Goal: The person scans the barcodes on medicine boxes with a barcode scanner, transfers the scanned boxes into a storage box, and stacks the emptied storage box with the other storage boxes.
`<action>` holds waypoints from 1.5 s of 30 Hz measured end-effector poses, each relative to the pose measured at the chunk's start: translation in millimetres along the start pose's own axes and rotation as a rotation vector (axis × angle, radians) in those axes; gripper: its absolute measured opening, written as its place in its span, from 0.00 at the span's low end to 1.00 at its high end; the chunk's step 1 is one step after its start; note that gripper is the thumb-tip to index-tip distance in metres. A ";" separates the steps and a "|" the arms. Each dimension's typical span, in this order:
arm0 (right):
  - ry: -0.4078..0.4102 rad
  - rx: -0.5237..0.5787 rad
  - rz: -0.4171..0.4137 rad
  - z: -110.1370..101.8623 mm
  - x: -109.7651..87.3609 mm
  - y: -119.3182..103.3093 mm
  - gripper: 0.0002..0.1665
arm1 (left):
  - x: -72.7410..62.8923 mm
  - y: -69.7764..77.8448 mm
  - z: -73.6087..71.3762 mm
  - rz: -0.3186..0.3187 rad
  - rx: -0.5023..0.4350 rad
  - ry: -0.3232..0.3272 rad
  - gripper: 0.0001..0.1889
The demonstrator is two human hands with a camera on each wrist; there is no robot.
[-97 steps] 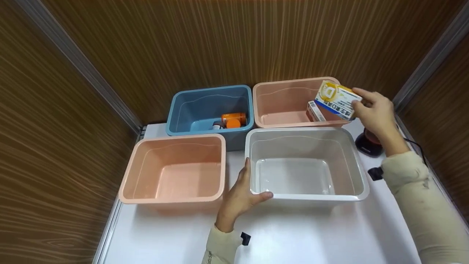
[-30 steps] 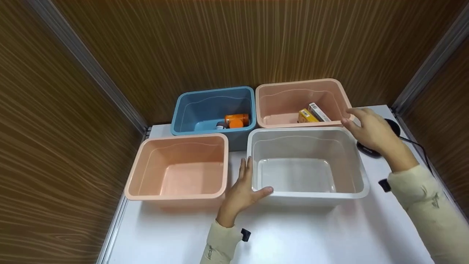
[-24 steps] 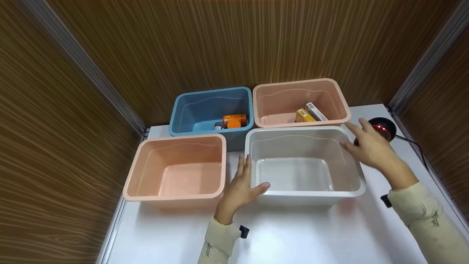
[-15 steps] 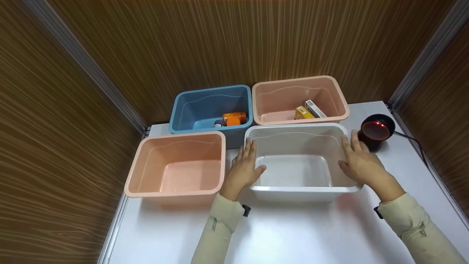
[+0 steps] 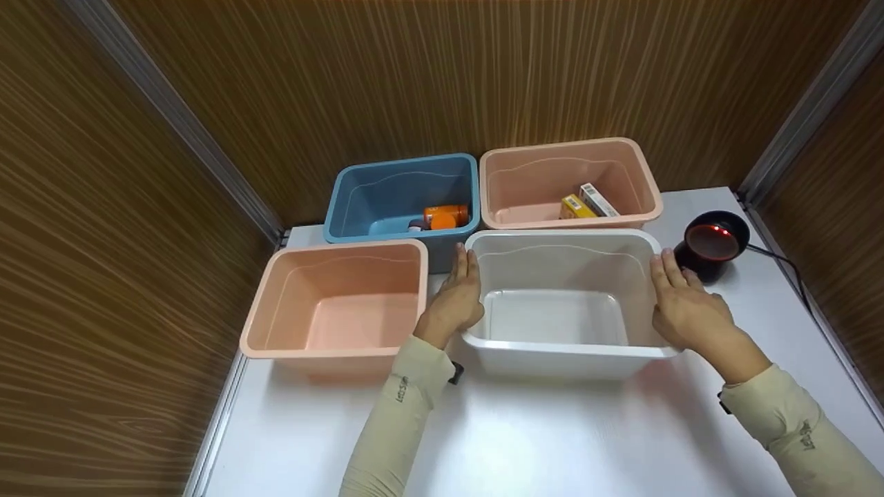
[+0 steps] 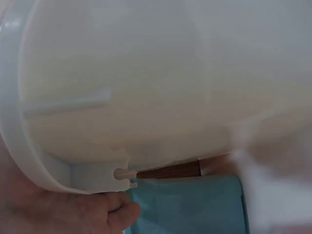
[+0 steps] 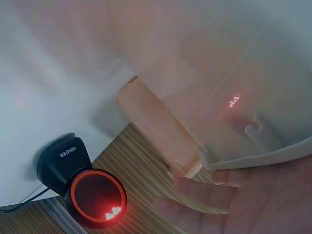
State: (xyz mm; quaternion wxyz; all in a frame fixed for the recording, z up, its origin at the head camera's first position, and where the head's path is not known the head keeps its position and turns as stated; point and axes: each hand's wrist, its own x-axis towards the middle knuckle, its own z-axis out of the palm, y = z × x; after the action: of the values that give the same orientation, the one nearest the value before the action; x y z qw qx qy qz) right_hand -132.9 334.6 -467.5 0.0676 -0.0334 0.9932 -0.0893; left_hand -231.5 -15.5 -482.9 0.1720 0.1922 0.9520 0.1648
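In the head view, a white plastic bin (image 5: 559, 355) stands at the front right, with nothing in it. My left hand (image 5: 456, 300) lies along its left rim, fingers pointing forward and straight. Opposite, my right hand (image 5: 687, 310) rests against the right rim, fingers also straight. The left wrist view shows the fingertips (image 6: 124, 214) right at the underside of the rim. In the right wrist view, extended fingers (image 7: 204, 192) lie just beneath the bin's edge. Neither thumb is clearly visible.
Behind stand a blue bin (image 5: 404, 166) with orange bottles (image 5: 445, 215) and a pink bin (image 5: 559, 148) with a yellow box (image 5: 574, 207) and a white box (image 5: 598, 200). A second pink bin (image 5: 331, 353) sits front left. A black scanner (image 5: 711, 245) with red light and cable stands right.
The yellow-and-white box my right hand held is now in the back pink bin. That hand has come down to the white bin's right rim; the left hand has shifted forward along its rim.
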 end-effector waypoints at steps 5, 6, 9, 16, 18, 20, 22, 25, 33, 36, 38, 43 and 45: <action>0.023 0.010 -0.006 -12.1 -9.3 -8.1 0.42 | -13.1 -0.6 -12.1 0.026 -0.035 0.018 0.52; 0.028 0.010 -0.009 -14.7 -11.4 -10.0 0.42 | -16.5 -0.8 -14.7 0.029 -0.046 0.020 0.53; 0.048 0.014 -0.016 -24.5 -18.8 -16.4 0.42 | -27.3 -0.8 -24.6 0.045 -0.071 0.024 0.52; 0.120 0.042 -0.042 -48.0 -31.9 -31.5 0.41 | -49.8 1.9 -52.0 0.108 -0.063 0.069 0.51; 0.125 0.059 -0.054 -55.0 -34.3 -35.3 0.41 | -54.9 2.6 -59.6 0.108 -0.069 0.068 0.52; 0.125 0.074 -0.068 -61.9 -35.5 -38.5 0.42 | -59.3 2.8 -67.1 0.107 -0.070 0.070 0.53; 0.119 0.091 -0.083 -68.1 -36.0 -41.6 0.43 | -63.1 2.5 -74.1 0.108 -0.070 0.076 0.52; 0.109 0.113 -0.100 -75.7 -36.3 -46.2 0.43 | -68.1 1.3 -82.4 0.119 -0.067 0.086 0.51; 0.128 0.125 -0.119 -90.2 -36.3 -60.2 0.44 | -81.3 -3.5 -98.1 0.142 -0.105 0.130 0.51; 0.127 0.134 -0.114 -95.6 -36.2 -66.7 0.44 | -86.8 -5.9 -105.2 0.124 -0.116 0.140 0.52; 0.128 0.142 -0.109 -98.8 -36.3 -71.3 0.44 | -90.6 -7.2 -110.5 0.116 -0.122 0.146 0.51; 0.146 0.159 -0.124 -104.3 -33.7 -81.9 0.43 | -100.3 -12.2 -123.3 0.099 -0.127 0.159 0.50; 0.151 0.162 -0.134 -105.7 -32.2 -85.7 0.43 | -104.4 -14.6 -127.6 0.087 -0.127 0.161 0.49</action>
State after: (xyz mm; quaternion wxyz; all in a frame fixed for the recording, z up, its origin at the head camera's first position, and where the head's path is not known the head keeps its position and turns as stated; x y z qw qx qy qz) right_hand -111.2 271.2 -344.8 -0.0108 -0.0873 0.9805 -0.1759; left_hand -195.3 -104.0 -347.8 0.0993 0.2082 0.9412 0.2468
